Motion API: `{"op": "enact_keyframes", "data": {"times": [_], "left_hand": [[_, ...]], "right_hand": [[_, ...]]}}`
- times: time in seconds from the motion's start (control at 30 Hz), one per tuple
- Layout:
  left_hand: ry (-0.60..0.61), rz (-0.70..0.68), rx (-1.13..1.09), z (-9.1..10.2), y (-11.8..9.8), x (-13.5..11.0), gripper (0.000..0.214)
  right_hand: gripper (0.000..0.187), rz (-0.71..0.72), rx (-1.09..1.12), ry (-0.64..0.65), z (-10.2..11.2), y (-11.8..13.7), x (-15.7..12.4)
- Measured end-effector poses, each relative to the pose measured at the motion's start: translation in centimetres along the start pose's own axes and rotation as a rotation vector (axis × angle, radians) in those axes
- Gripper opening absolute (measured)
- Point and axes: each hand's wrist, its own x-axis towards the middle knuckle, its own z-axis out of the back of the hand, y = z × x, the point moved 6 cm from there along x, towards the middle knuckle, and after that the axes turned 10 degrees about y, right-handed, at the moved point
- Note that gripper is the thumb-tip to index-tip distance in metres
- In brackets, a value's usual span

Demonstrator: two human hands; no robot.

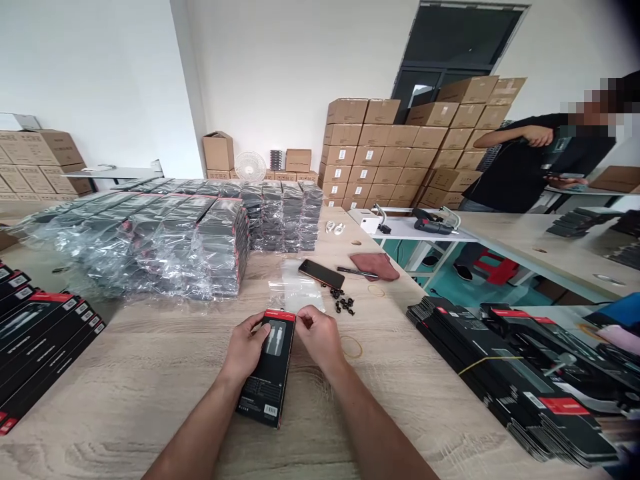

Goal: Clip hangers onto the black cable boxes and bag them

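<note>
A black retail box with a red top edge and a white cable pictured on it [267, 373] lies on the wooden table [150, 393] in front of me. My left hand [246, 347] grips its upper left side, thumb on the face. My right hand [317, 335] is closed in a pinch at the box's top right corner; what it pinches is too small to make out. Just beyond the hands lies a clear plastic bag [296, 288].
Plastic-wrapped stacks of boxes [165, 233] fill the far left. Loose black boxes lie at left [40, 340] and right [525, 373]. A phone [321, 273], small black clips [345, 305], rubber bands [351, 346] and a maroon cloth [376, 265] lie ahead. A person [535, 160] stands at right by cartons [400, 153].
</note>
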Motion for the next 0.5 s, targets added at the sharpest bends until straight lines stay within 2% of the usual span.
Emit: {"op": "enact_keyframes", "data": {"times": [0.1, 0.2, 0.3, 0.4, 0.5], "left_hand": [[-0.041, -0.095, -0.008, 0.0, -0.5, 0.0, 0.036], [-0.115, -0.244, -0.061, 0.1, -1.7, -0.5, 0.033], [-0.113, -0.364, -0.101, 0.1, -3.3, -1.4, 0.029], [-0.07, -0.43, -0.122, 0.5, -4.8, -2.2, 0.035], [-0.039, -0.418, -0.12, 1.5, -5.5, -2.5, 0.042]], "right_hand": [[0.012, 0.039, 0.087, -0.021, 0.0, 0.9, -0.1], [0.017, -0.02, 0.416, 0.007, -0.3, 1.5, -0.2], [0.024, -0.066, 0.737, 0.071, -0.6, 2.5, -0.4], [0.025, 0.01, 0.828, 0.061, 0.2, 3.9, -0.5], [0.027, 0.092, 0.841, 0.104, 0.5, 5.0, -0.5]]}}
